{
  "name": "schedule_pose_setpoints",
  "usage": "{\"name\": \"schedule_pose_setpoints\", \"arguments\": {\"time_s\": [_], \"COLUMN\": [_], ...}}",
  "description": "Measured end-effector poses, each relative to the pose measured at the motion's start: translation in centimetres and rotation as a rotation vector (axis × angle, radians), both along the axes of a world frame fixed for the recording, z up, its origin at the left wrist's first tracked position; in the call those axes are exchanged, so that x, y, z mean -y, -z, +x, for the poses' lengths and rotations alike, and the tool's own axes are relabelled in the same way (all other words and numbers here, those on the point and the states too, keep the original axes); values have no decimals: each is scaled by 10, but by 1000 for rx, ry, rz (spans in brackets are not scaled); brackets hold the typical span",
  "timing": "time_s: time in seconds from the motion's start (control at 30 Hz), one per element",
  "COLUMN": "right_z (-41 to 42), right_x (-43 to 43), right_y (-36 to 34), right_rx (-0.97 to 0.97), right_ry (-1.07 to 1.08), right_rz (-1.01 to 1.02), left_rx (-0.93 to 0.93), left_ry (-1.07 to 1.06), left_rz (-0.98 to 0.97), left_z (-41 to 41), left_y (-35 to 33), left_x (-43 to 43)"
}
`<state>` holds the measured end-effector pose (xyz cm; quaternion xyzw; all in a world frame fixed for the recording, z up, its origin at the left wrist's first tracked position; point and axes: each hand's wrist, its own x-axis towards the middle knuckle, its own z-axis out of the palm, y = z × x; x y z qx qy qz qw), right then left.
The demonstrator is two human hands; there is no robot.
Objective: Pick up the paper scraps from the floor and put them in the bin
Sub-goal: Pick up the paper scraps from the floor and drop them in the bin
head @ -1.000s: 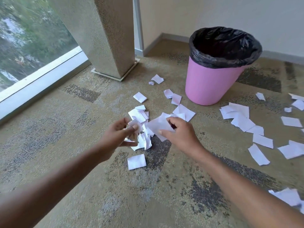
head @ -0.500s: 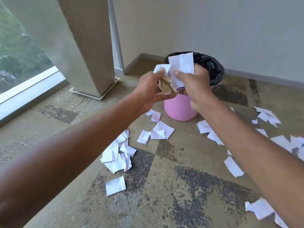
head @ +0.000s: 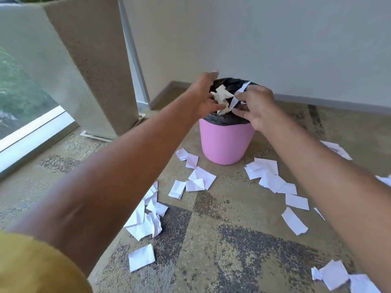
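Carpet [head: 232,240] is lying bare at 6 o'clock. Left hand [head: 203,96] and right hand [head: 257,106], pinching a moment ago, are spreading open over the pink bin [head: 224,142] at 12 o'clock, dropping paper scraps [head: 222,95] in.

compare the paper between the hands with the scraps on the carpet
The paper between the left hand and right hand is crumpled, above the mouth of the pink bin; the scraps on the carpet lie flatter, scattered around it. That paper looks cream-tinted, the scraps white. Both are torn paper.
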<state>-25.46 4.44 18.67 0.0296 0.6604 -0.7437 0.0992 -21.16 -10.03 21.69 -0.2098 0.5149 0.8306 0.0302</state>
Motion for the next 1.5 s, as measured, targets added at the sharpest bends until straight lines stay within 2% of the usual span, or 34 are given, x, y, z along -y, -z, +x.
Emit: {"name": "schedule_pose_setpoints", "arguments": {"time_s": [0.2,0.33,0.43,0.57,0.7,0.8,0.93,1.2,1.5], "right_z": [0,12,31,60,87,102,112,121,93], "right_x": [-4,-3,1,17,36,48,58,68,81], "right_y": [-2,-4,-3,14,58,101,154,205,144], "right_rx": [-19,-51,-85,-140,-90,-49,-61,-33,-114], "right_ry": [32,14,-110,-317,-499,-565,-593,-713,-805], "right_rz": [28,61,104,209,318,417,533,700,917], "left_rx": [-34,-37,-6,137,280,370,391,340,389], "left_ry": [-13,-87,-58,40,136,211,334,457,571], "left_rz": [-16,-147,-308,-579,-900,-1069,-1290,-1500,-1540], "left_z": [2,21,52,101,148,172,184,175,150], "left_y": [8,16,35,90,158,205,244,284,267], "left_x": [12,38,66,112,156,183,203,217,234]}}
